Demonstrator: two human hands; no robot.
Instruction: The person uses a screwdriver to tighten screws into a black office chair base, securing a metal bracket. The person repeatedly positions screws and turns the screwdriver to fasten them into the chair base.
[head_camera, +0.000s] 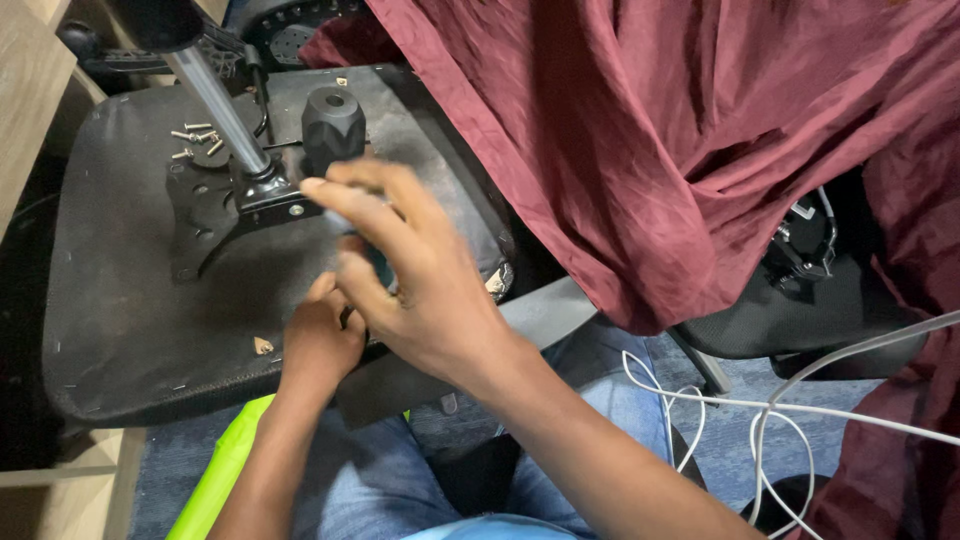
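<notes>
An upturned office chair seat (130, 300) lay across the person's lap, its dusty black underside facing up. The right hand (420, 290) hovered above the middle of it, fingers curled loosely around something dark and blurred; whether it truly gripped that item could not be told. The left hand (318, 345) sat below, closed against the seat's underside just beside the right. A black ribbed handle (333, 128) stood upright near the metal mounting plate (225, 215), from which a silver gas-lift column (215, 95) rose.

No container was in view: the loose screws (195, 140) lay bare on the seat by the plate. Judged from this, a tilt of the seat could roll them off onto the floor, and the handle could topple.
</notes>
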